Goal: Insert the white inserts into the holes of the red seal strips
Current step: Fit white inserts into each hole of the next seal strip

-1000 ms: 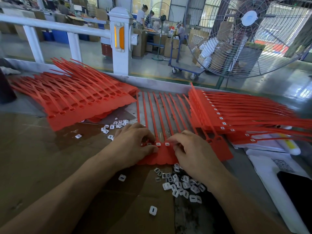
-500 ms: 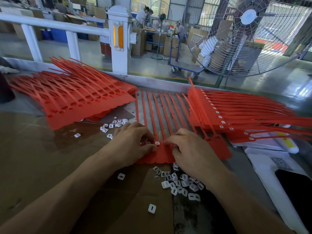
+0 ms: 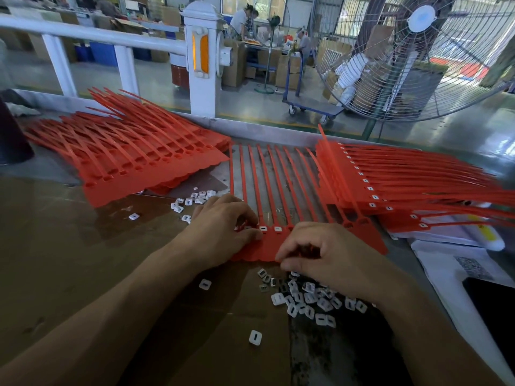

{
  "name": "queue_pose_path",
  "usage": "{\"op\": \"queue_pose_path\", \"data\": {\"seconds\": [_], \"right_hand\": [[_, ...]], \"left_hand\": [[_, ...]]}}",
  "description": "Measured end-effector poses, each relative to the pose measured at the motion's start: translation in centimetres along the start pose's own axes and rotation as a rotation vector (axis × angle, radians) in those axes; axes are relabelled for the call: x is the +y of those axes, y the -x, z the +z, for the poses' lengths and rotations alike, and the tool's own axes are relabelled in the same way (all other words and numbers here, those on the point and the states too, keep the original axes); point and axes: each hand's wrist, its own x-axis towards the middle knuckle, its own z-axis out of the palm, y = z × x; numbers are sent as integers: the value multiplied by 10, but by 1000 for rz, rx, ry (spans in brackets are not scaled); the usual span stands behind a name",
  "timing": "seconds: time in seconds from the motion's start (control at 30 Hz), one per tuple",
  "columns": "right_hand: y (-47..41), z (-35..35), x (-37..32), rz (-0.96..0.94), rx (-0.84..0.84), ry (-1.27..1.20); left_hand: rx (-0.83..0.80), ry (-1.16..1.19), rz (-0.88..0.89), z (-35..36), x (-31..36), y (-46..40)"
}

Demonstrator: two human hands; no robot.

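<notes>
Loose white inserts [image 3: 306, 298] lie beside stacked red strips [image 3: 145, 165].

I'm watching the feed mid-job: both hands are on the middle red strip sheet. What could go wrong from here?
1. The right hand hovers over the pile of white inserts; its wrist could scatter them.
2. The right hand hides the next empty holes of the middle strip sheet, so one might be skipped.
3. Stray inserts lie apart, like the lone insert near the front, and could get swept off.
</notes>
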Motion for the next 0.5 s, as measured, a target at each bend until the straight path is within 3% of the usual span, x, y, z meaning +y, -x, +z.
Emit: {"op": "queue_pose_path", "data": {"seconds": [0.17,0.5], "right_hand": [[5,0,-11,0,-196,-40],[6,2,-22,-18,-251,50]], "left_hand": [[3,2,3,1,-1,-1],[24,8,22,1,-3,0]]}}
